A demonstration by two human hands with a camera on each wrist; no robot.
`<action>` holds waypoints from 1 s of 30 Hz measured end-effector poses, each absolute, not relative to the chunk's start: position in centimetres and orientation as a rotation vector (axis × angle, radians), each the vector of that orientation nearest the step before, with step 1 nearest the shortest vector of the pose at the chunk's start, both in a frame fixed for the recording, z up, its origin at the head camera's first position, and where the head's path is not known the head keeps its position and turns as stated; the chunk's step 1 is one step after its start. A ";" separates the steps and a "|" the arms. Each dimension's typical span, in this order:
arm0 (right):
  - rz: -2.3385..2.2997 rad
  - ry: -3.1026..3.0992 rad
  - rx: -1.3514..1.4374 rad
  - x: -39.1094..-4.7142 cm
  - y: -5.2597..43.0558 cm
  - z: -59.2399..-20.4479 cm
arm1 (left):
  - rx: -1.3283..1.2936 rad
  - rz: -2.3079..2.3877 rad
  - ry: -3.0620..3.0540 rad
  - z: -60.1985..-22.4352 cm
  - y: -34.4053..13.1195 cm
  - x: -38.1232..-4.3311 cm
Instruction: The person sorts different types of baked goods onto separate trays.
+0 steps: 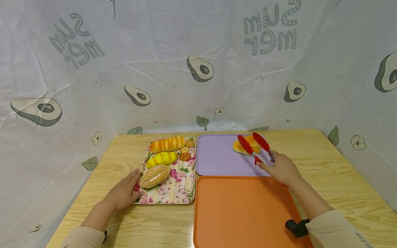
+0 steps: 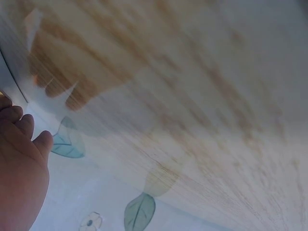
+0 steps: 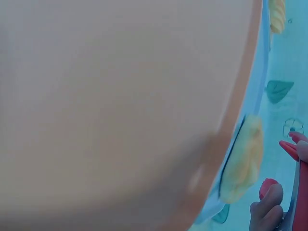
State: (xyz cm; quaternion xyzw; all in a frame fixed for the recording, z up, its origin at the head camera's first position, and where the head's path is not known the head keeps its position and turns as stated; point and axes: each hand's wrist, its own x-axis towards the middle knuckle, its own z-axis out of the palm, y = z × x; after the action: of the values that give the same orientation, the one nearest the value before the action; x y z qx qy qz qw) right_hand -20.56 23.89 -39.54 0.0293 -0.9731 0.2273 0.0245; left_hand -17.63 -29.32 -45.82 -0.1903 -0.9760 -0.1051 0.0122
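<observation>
My right hand [image 1: 283,169] grips a pair of metal tongs [image 1: 246,144] with red tips over the purple tray [image 1: 214,156]. The tong tips are spread, one on either side of a golden bread piece [image 1: 238,148] that lies on that tray. In the right wrist view the same bread [image 3: 243,159] appears beside the hand [image 3: 267,211]. My left hand [image 1: 122,191] rests at the left edge of the floral tray [image 1: 183,175], fingers extended, near a sesame-covered bread [image 1: 155,176]. The left wrist view shows this hand [image 2: 21,163] at its left edge.
On the floral tray also lie a ridged loaf [image 1: 167,144], a yellow bread [image 1: 162,159] and small cookies [image 1: 185,156]. An orange tray [image 1: 242,210] stands in front of the purple one. A printed white curtain [image 1: 173,89] rises behind the wooden table [image 1: 325,162].
</observation>
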 end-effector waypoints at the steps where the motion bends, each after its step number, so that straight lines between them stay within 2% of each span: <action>1: 0.704 -3.012 0.096 -20.6 23.6 -39.6 | -0.594 -0.329 -3.043 -45.8 -29.3 -17.6; 30: 0.486 -3.023 0.497 -19.7 13.6 -40.2 | -0.594 -0.317 -3.048 -45.9 -29.4 -17.7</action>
State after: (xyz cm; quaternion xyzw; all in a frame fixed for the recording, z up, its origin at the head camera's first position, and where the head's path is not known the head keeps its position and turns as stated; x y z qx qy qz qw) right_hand -19.66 13.56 -40.17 0.1603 -0.9743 0.1568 0.0199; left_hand -17.74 -29.37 -45.94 -0.1902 -0.9764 -0.1014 0.0099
